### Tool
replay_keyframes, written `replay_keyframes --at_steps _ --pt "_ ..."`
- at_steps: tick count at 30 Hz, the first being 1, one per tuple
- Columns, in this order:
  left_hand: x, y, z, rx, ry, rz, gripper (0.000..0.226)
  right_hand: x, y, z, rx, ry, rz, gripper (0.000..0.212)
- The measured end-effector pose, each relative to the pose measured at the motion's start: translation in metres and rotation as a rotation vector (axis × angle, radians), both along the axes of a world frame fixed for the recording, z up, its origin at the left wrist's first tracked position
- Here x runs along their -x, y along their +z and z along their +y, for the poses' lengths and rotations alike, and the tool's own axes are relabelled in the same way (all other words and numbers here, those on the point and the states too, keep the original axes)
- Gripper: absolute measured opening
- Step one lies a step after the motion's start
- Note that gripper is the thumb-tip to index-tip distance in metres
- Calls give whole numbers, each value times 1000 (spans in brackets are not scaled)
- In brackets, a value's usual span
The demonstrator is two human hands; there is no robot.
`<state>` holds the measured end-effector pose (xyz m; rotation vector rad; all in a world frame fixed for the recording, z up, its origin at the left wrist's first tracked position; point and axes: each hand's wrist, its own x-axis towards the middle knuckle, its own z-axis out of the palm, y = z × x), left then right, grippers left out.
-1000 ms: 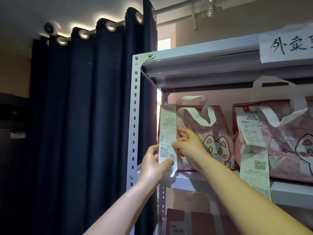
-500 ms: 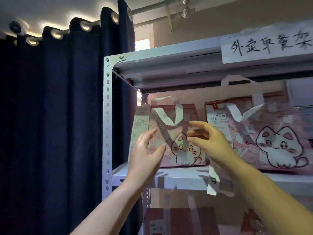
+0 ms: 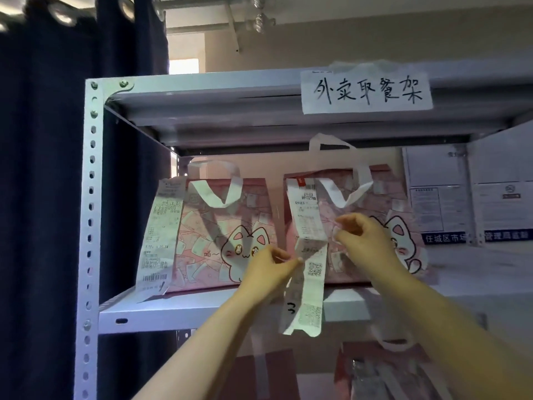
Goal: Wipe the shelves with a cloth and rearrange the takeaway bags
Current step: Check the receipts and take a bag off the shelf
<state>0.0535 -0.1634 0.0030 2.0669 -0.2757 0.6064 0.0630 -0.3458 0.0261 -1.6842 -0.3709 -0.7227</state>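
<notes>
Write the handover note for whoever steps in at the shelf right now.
Left hand: pinches the left edge of the long receipt hanging from the right bag.
Right hand: fingers curled at the same receipt's right edge; the grip looks like a pinch, blurred.
Both pink cat bags stand side by side on the upper shelf; the left bag has its own receipt hanging flat.
Done: both bags stand upright.
Left: sort the right receipt. No cloth in view, so wiping cannot be judged.
</notes>
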Motion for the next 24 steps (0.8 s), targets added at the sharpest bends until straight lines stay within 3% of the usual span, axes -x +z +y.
replay_keyframes --at_steps 7,17,24 --pt "3 -6 -15 157 -28 -18 30 -12 19 11 -128 136 104 25" --pt "10 -6 -1 174 -158 66 16 -6 4 24 51 298 62 64" --pt "7 -5 12 204 -135 121 22 -19 -5 36 112 262 64 64"
